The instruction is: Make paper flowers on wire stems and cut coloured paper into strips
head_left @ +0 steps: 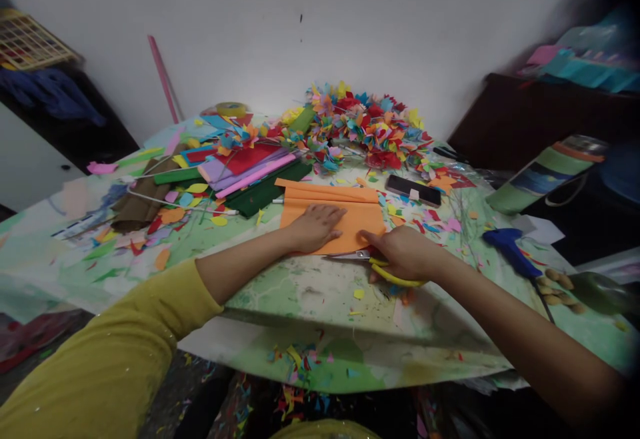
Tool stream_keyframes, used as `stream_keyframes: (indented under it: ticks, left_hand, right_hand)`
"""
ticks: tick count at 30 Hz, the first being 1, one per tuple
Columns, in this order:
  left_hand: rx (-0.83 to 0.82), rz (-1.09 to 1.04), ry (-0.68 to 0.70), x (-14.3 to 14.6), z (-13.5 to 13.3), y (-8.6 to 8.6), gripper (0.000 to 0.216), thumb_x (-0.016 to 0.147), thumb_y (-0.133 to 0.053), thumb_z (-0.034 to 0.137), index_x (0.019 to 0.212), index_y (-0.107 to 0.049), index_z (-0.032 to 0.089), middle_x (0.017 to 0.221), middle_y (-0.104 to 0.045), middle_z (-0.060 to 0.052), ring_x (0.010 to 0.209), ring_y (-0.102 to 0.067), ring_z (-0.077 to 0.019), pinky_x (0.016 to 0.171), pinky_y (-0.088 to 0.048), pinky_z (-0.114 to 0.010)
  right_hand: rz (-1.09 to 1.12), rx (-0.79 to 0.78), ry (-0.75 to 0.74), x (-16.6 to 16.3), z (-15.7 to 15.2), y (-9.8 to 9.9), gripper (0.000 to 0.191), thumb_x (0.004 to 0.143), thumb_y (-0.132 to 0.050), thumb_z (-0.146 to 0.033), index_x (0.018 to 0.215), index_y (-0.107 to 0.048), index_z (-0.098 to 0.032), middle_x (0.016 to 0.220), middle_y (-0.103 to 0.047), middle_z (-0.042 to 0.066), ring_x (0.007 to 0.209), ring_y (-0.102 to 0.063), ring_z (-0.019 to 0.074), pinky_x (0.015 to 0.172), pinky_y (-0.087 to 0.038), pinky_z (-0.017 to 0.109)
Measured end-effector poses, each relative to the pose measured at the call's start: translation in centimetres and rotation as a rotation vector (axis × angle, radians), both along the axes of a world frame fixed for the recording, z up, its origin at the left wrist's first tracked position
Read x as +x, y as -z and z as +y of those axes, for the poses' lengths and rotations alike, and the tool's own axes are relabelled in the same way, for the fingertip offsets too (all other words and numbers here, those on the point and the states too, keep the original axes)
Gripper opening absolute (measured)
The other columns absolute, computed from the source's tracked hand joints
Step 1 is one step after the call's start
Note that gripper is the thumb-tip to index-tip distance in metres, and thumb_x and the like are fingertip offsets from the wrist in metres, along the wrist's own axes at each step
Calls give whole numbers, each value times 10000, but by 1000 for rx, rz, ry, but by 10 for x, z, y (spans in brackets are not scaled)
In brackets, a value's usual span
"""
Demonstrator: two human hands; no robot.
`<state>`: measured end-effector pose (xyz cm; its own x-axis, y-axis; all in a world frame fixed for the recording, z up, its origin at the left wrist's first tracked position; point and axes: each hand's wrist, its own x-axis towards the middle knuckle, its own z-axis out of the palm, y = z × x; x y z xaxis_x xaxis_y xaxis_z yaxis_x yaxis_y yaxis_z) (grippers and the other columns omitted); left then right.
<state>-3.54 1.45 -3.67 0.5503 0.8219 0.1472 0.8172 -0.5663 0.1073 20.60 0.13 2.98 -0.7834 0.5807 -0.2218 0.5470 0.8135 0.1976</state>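
Observation:
A folded orange sheet (334, 196), crepe paper or felt by its look, lies near the front of the table with its far edge doubled over. My left hand (315, 227) rests flat on it, fingers stretched to the right. In my right hand (407, 252) is a pair of scissors with yellow handles (400, 277). Their blades point left along the sheet's near edge; whether they touch the paper, I cannot tell. The right thumb and index finger lie at the sheet's right corner.
Behind the sheet are a heap of colourful paper petals (370, 125), folded coloured sheets (255, 165) and a phone (413, 189). To the right stand a green tumbler (543, 175) and a blue glue gun (513, 251). Paper scraps litter the green patterned tablecloth (295, 299).

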Motion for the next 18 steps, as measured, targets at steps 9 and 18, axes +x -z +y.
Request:
stream_keyframes:
  ticks: [9,18]
  left_hand:
    - [-14,16,-1,0,-1,-3,580,953,-310,465,1442,-286,155,1447,-407,-135,1328,-345,-274,1081,-241,-434]
    - [-11,10,6,0,-1,-3,585,959,-261,486,1445,-283,163,1446,-406,-139,1321,-352,-276,1070,-248,-432]
  right_hand:
    - [24,8,-61,-17,1,1,560,857,-420,-533,1268,-486,-158,767,-698,112,660,-616,234,555,-222,286]
    - [38,21,-74,-25,0,3,745,823,-406,-645,1365,-400,-133,792,-702,126,671,-625,250,559,-245,288]
